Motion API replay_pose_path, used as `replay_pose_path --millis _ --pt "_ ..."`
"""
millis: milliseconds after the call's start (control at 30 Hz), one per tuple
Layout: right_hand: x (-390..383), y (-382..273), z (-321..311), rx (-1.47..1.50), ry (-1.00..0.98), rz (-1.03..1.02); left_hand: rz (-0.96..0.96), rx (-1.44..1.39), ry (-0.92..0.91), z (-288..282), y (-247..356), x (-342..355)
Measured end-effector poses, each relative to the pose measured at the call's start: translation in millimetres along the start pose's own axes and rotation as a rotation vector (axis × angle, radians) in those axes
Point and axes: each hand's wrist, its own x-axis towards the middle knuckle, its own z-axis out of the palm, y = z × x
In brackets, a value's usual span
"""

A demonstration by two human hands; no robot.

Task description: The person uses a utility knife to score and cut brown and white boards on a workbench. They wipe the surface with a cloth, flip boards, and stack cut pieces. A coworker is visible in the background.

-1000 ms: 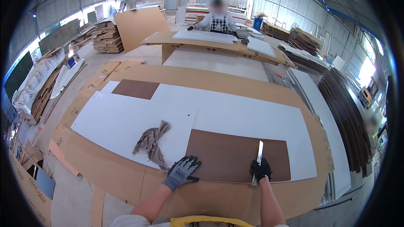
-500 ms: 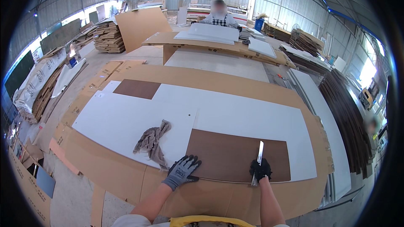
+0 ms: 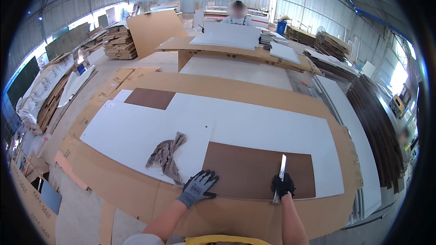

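My left hand (image 3: 198, 187), in a grey glove with dark fingertips, lies with fingers spread at the near left corner of a brown panel (image 3: 245, 172). The brown panel rests on larger white panels (image 3: 272, 129). Closed in a black glove, my right hand (image 3: 283, 186) grips a slim, pale knife (image 3: 283, 165) with a slanted tip, over the brown panel's near right part. The knife's lower end shows below the fist. A crumpled grey-brown rag (image 3: 165, 156) sits on the white panel, left of my left hand. Farther off lies a smaller brown piece (image 3: 149, 98).
Brown cardboard (image 3: 131, 188) lies beneath the panels. Beyond, a person (image 3: 238, 16) stands behind a second table (image 3: 175, 44), handling a white panel (image 3: 229, 34). Stacked dark boards (image 3: 374, 127) and white panels (image 3: 347, 131) stand at the right; wrapped boards (image 3: 43, 93) lie at the left.
My hands keep their places and holds. The whole view has shifted slightly. Across the way, the person's white panel is tilted up more than before.
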Motion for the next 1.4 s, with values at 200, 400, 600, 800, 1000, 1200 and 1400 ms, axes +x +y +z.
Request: replay_pose_path --millis 200,400,600,800,1000,1200,1400 --pt "4.8 7.7 -4.1 0.081 -0.038 0.004 0.007 0.005 0.001 1.0 0.9 1.9" --pt "10.8 22.0 -12.5 0.031 -0.024 -0.025 0.018 -0.004 0.003 3.4 1.1 3.6" --pt "4.8 4.0 -3.1 0.065 -0.031 0.028 0.017 0.024 -0.005 0.3 0.6 1.2" --pt "6.6 3.5 -10.2 0.041 -0.083 0.008 0.013 0.029 -0.006 2.9 2.2 0.1" --pt "17.9 6.9 -96.1 -0.133 0.069 0.057 0.014 0.061 0.002 3.8 -1.4 3.0" --pt "-2.7 7.9 -213.0 -0.506 0.554 0.255 0.015 0.021 -0.016 -1.6 5.2 6.3" --pt "-23.5 14.0 -197.6 -0.366 0.474 0.211 0.002 -0.041 -0.024 -3.5 0.2 -2.4"
